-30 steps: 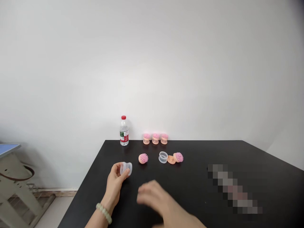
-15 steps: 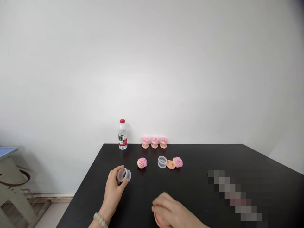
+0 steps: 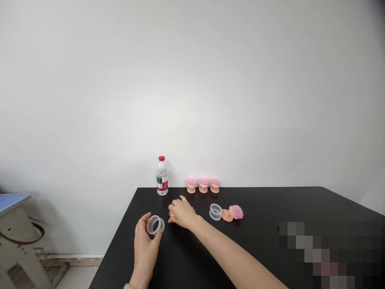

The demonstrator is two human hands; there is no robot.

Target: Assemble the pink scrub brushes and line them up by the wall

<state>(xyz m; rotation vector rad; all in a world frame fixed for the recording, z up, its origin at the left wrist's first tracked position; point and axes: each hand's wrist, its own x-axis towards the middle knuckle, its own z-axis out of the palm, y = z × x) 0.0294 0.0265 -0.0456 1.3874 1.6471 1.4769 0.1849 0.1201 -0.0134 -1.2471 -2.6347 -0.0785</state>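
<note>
Far left, beyond the side edge of a black table [image 3: 255, 237], a blue-topped desk [image 3: 13, 202] is noted. In the left hand [image 3: 146, 243], just inside that edge, a translucent spool-shaped ring [image 3: 161, 225] is gripped between thumb and fingers, its opening tipped toward the viewer. Judged light, soft and springy, perhaps slick, hardly fragile; best held across both flanges, lightly, lest it be squeezed oval. Behind, a red-capped water bottle [image 3: 162, 182] is stood upright. By the right hand [image 3: 181, 212], fingers curled down, pink bristles [image 3: 193, 209] and a peach edge [image 3: 171, 214] are mostly covered; whether anything is gripped cannot be told. Three bristle brushes [image 3: 203, 186] are lined up at the back edge, little room being left behind them. Rightward, a second ring [image 3: 215, 218], a peach disc [image 3: 227, 216] and a tipped bristle head [image 3: 237, 212] are closely grouped. Wider room is offered frontward and right, up to a pixelated patch [image 3: 319, 257], unreadable.
</note>
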